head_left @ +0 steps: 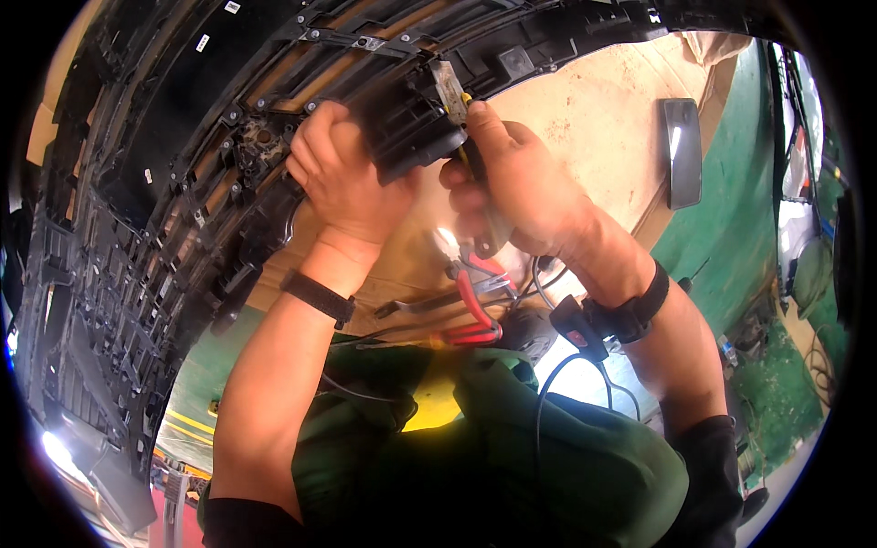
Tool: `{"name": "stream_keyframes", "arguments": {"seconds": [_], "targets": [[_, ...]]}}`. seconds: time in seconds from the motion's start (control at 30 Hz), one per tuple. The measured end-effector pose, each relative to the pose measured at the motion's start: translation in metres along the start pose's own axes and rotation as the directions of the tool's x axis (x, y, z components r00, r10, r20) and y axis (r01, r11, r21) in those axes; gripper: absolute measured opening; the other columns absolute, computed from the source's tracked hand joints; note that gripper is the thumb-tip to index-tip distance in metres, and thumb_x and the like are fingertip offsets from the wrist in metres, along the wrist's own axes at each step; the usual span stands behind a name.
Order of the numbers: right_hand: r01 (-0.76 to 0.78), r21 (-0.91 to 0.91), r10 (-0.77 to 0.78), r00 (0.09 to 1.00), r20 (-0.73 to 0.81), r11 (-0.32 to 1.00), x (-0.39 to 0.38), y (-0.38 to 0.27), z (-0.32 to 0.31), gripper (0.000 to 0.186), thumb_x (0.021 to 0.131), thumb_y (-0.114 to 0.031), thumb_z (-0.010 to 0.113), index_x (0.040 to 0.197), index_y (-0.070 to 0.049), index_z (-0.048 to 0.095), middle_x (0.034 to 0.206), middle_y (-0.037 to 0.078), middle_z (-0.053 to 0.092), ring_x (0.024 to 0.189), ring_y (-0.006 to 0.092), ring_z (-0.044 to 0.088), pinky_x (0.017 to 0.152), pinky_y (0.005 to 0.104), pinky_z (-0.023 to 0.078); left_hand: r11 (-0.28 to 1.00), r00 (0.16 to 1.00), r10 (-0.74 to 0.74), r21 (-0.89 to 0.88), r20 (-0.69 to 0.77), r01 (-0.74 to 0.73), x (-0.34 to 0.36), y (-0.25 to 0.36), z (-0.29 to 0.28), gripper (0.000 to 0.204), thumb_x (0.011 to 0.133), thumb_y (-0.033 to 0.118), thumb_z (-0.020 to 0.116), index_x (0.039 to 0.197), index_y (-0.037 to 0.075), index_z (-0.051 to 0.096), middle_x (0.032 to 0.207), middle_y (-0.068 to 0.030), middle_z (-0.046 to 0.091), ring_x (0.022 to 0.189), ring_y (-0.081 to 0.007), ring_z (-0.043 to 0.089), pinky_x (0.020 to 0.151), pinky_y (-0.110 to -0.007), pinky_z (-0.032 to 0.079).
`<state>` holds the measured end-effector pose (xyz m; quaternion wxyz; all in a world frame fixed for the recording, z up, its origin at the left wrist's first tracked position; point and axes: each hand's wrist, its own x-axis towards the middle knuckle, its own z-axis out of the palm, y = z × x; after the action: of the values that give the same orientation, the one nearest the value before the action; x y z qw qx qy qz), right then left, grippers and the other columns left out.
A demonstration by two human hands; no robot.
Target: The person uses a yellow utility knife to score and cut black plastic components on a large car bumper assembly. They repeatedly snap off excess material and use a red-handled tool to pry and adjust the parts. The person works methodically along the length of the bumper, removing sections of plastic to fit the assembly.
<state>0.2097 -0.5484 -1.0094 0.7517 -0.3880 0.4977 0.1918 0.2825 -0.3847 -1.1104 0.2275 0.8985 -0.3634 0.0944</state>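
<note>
My left hand [343, 173] is closed at the left side of a black, box-shaped plastic part [406, 123], which is blurred. My right hand [525, 183] grips a scraper-like tool [448, 89] with a flat, worn metal blade and black and yellow on its handle. That blade lies against the right side of the plastic part. Below my right fist, a metal end with a hole shows. Behind my hands, a large black plastic car panel [274, 82] with ribs and screws curves across the top and left; whether the box-shaped part is fixed to it, I cannot tell.
Red-handled pliers [475, 310] and other metal tools lie on cardboard [585, 100] below my hands. A black rectangular object [682, 153] rests at the cardboard's right edge. Cables [539, 402] run by my right wrist and over my lap. The floor [722, 201] is green.
</note>
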Motion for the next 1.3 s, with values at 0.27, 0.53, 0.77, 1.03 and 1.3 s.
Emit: {"name": "stream_keyframes", "arguments": {"seconds": [0.27,0.53,0.77,1.03,1.3], "targets": [[-0.053,-0.023,0.054,0.994,0.092,0.998,0.002,-0.009,-0.013,0.049,0.112,-0.049,0.039,0.108,-0.003,0.054,0.082,0.004,0.055,0.058,0.0112,0.046,0.047,0.0302,0.040,1.000,1.000,0.025,0.011,-0.015,-0.025,0.006,0.010,-0.005,0.057,0.065,0.018,0.079,0.110,0.007,0.046,0.125,-0.0163,0.051,0.117,-0.0419,0.048,0.097,-0.055,0.036],[-0.097,0.046,0.089,0.986,0.142,0.994,0.003,-0.014,-0.018,0.048,0.112,-0.049,0.037,0.104,-0.005,0.052,0.079,0.000,0.050,0.057,0.0069,0.041,0.048,0.0253,0.037,1.000,1.000,-0.007,-0.011,-0.007,0.007,0.005,0.011,-0.005,0.056,0.064,0.017,0.078,0.109,0.007,0.046,0.127,-0.0168,0.050,0.119,-0.0424,0.048,0.096,-0.055,0.036],[-0.123,0.040,0.107,0.953,0.282,0.992,0.009,-0.020,-0.035,0.049,0.113,-0.046,0.033,0.105,-0.001,0.052,0.080,0.000,0.047,0.058,0.0058,0.039,0.051,0.0258,0.041,0.999,0.999,-0.031,-0.034,-0.020,0.030,0.001,0.004,0.003,0.050,0.072,0.032,0.074,0.112,0.007,0.055,0.129,-0.0139,0.049,0.120,-0.0400,0.046,0.098,-0.054,0.035],[-0.224,0.043,0.193,0.910,0.366,0.974,0.015,-0.030,-0.047,0.047,0.114,-0.043,0.032,0.104,-0.002,0.052,0.078,-0.003,0.045,0.056,0.0034,0.038,0.050,0.0227,0.037,1.000,1.000,-0.022,-0.010,-0.009,0.022,0.000,0.005,0.001,0.047,0.073,0.031,0.072,0.110,0.007,0.056,0.129,-0.0142,0.048,0.120,-0.0401,0.046,0.098,-0.055,0.035],[-0.167,-0.004,0.158,0.927,0.340,0.986,0.019,-0.026,-0.050,0.047,0.114,-0.042,0.032,0.102,-0.002,0.053,0.078,-0.001,0.048,0.057,0.0066,0.042,0.051,0.0251,0.041,1.000,1.000,0.028,0.013,-0.007,-0.028,0.006,0.007,-0.006,0.048,0.067,0.017,0.076,0.105,0.005,0.048,0.123,-0.0172,0.052,0.115,-0.0420,0.049,0.096,-0.055,0.036]]}}
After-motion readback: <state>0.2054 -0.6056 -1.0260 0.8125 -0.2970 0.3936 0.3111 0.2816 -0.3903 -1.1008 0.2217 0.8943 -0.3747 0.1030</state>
